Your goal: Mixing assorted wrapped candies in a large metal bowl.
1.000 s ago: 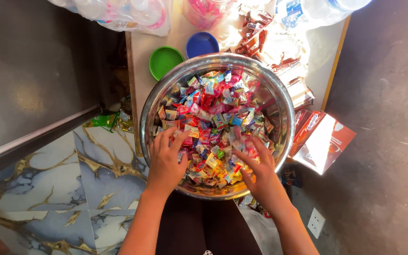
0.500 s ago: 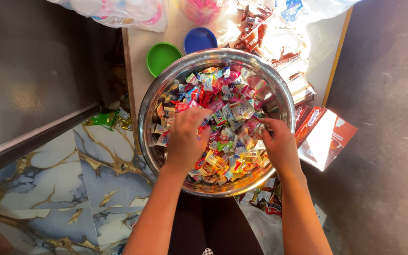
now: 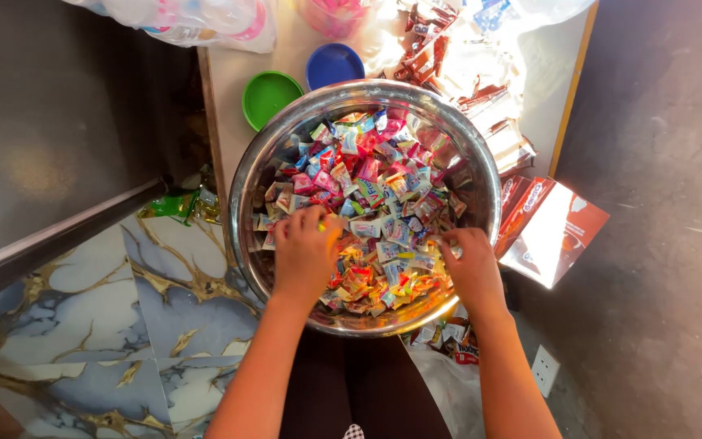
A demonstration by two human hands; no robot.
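Observation:
A large steel bowl sits in front of me, heaped with several small wrapped candies in pink, blue, yellow and white. My left hand lies knuckles-up in the near left part of the heap, fingers curled into the candies. My right hand is at the near right side by the rim, fingers bent down onto the wrappers. Whether either hand holds a candy is hidden by the hand itself.
Beyond the bowl lie a green lid and a blue lid on a pale tabletop. Brown packets and a red-brown box sit to the right. Marbled floor tiles are at left.
Both hands moved about in the candy heap: the left went forward into the middle, then came back to the near left; the right shifted outward to the right rim.

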